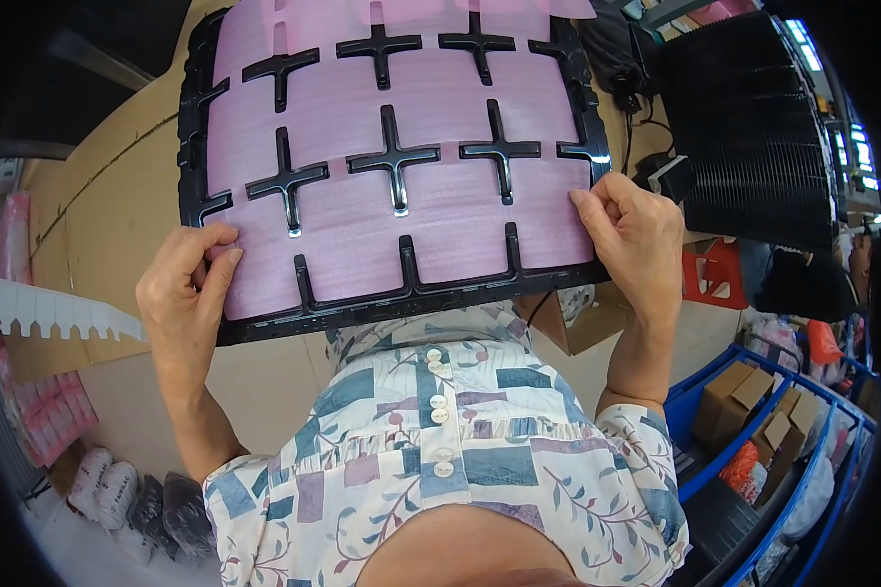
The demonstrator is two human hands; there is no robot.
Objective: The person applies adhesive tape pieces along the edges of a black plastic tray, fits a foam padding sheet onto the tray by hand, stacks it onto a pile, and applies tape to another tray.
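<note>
A black plastic tray (362,315) with cross-shaped ridges lies before me, its near edge close to my body. Pink foam sheet (347,230) covers its compartments, and the black crosses show through slots in the foam. My left hand (188,284) is at the tray's near left corner, thumb and fingers pinched on the foam's edge. At the right edge my right hand (631,230) is closed, its thumb and forefinger pinching the foam beside the black rim.
Brown cardboard (108,215) lies under the tray. A tall stack of black trays (744,127) stands at the right. A white serrated strip (59,311) juts in from the left. Lower right are a blue rack (700,481) with boxes and a red stool (713,276).
</note>
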